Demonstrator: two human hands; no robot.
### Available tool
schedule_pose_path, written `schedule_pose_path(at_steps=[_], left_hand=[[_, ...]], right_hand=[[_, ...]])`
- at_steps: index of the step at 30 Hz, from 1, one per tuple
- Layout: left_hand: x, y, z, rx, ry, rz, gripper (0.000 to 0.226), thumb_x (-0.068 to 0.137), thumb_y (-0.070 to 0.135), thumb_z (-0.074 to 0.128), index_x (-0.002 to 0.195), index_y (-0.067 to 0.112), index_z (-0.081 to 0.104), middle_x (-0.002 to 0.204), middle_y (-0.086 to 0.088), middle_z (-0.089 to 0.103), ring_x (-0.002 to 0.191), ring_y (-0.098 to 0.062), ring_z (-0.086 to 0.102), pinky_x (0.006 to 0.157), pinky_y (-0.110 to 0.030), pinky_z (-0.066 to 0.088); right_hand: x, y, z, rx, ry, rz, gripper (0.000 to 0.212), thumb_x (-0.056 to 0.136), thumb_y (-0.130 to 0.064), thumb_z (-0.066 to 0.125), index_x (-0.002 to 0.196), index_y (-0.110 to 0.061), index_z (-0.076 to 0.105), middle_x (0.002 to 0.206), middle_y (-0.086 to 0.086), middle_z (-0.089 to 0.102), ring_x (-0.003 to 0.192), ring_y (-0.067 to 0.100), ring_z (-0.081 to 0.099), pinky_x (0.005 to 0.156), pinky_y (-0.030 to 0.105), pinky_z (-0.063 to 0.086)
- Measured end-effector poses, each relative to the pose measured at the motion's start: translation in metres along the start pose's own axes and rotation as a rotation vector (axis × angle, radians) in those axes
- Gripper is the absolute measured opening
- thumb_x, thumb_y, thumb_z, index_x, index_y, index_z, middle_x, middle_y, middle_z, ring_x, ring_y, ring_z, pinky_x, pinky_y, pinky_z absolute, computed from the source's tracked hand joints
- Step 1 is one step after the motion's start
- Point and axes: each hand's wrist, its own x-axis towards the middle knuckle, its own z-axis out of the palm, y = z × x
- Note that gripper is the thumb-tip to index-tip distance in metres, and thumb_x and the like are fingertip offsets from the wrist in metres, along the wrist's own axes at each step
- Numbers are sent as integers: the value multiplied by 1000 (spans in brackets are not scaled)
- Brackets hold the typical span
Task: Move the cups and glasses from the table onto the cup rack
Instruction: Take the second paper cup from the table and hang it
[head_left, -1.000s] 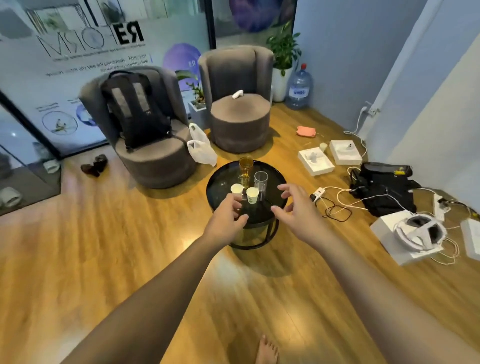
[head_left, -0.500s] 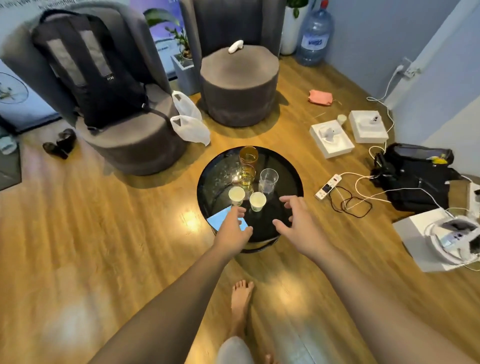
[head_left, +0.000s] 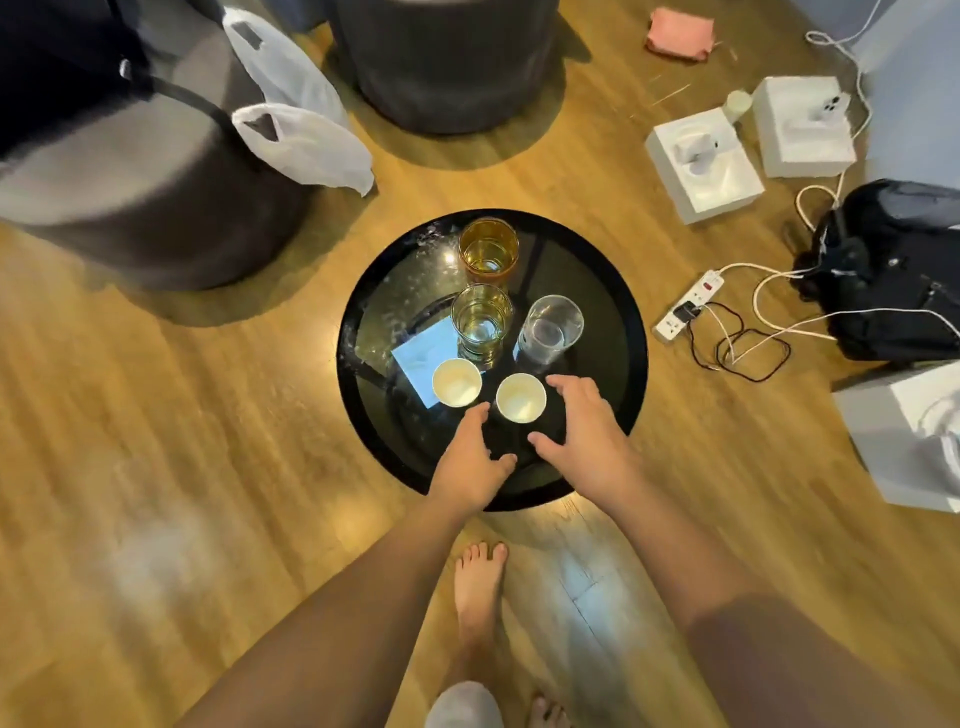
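A round black table carries an amber glass at the back, a yellowish glass in the middle and a clear glass to its right. Two small white paper cups stand in front: the left cup and the right cup. My left hand hovers just below and between the cups, fingers relaxed, holding nothing. My right hand is spread open beside the right cup, thumb and fingers on either side but apart from it. No cup rack is in view.
Two grey round armchairs stand behind the table, a white plastic bag on one. White boxes, a power strip with cables and a black bag lie on the floor to the right. My bare foot is near the table.
I have stepped closer, so the table now lies right under me. Both hands have come down over the table's front, the right one spreading next to the right paper cup.
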Motion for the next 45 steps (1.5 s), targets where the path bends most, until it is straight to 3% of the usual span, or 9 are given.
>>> schedule_pose_path(at_steps=[7, 11, 16, 20, 26, 31, 35, 39, 45], left_hand=[[58, -26, 25, 5, -56, 2, 106, 82, 23, 80, 158, 40, 9, 162, 13, 33, 83, -20, 69, 93, -49, 56], [74, -24, 33, 12, -47, 44, 109, 80, 26, 81, 157, 43, 5, 153, 13, 45, 103, -13, 66, 94, -48, 57], [70, -11, 32, -5, 15, 88, 83, 85, 22, 75, 152, 32, 27, 144, 7, 54, 125, -17, 58, 107, -48, 48], [49, 21, 21, -48, 60, 175, 62, 84, 22, 75, 138, 28, 44, 129, 11, 60, 115, -12, 61, 100, -45, 52], [-1, 110, 0, -173, 68, 293, 59, 72, 35, 74, 126, 32, 49, 120, 14, 63, 109, -2, 62, 96, -40, 55], [-55, 199, -15, -185, 105, 428, 66, 72, 45, 73, 127, 33, 40, 125, 3, 60, 117, -17, 61, 96, -49, 54], [-120, 275, -19, -158, 104, 576, 74, 85, 33, 74, 142, 38, 26, 137, 2, 56, 125, -20, 58, 103, -50, 52], [-209, 345, -5, -91, 67, 727, 74, 94, 29, 69, 143, 42, 15, 144, -1, 49, 128, -23, 54, 105, -48, 51], [-316, 417, 19, -53, 61, 902, 78, 94, 20, 67, 146, 41, 12, 139, -1, 48, 127, -24, 52, 106, -49, 50]], right_hand=[[45, 24, 35, -84, -92, 33, 90, 88, -34, 73, 156, -30, 14, 152, -5, 31, 132, 25, 40, 89, 43, 52], [60, 28, 48, -80, -123, 35, 101, 87, -32, 75, 157, -33, 3, 152, -4, 33, 130, 25, 42, 92, 46, 52], [63, 32, 46, -25, -124, 1, 83, 88, -33, 72, 155, -28, 23, 148, -4, 42, 131, 23, 45, 99, 45, 50], [49, 25, 18, 107, -49, -26, 79, 88, -38, 71, 153, -24, 29, 144, -4, 44, 131, 19, 45, 102, 41, 46], [18, -2, -63, 319, 163, 0, 79, 88, -42, 72, 153, -18, 35, 149, 1, 45, 136, 16, 43, 106, 25, 35], [-25, -31, -159, 455, 318, -18, 82, 82, -44, 78, 151, -23, 38, 146, -2, 53, 126, 19, 55, 106, 40, 46], [-81, -48, -245, 552, 457, -63, 83, 77, -50, 81, 146, -27, 42, 143, -5, 55, 122, 20, 58, 101, 47, 50], [-171, -51, -329, 556, 573, -162, 80, 79, -42, 81, 146, -24, 41, 147, -4, 51, 135, 14, 47, 106, 34, 44], [-280, -42, -402, 610, 731, -224, 67, 81, -34, 81, 138, -20, 49, 139, -5, 56, 129, 12, 51, 93, 21, 45]])
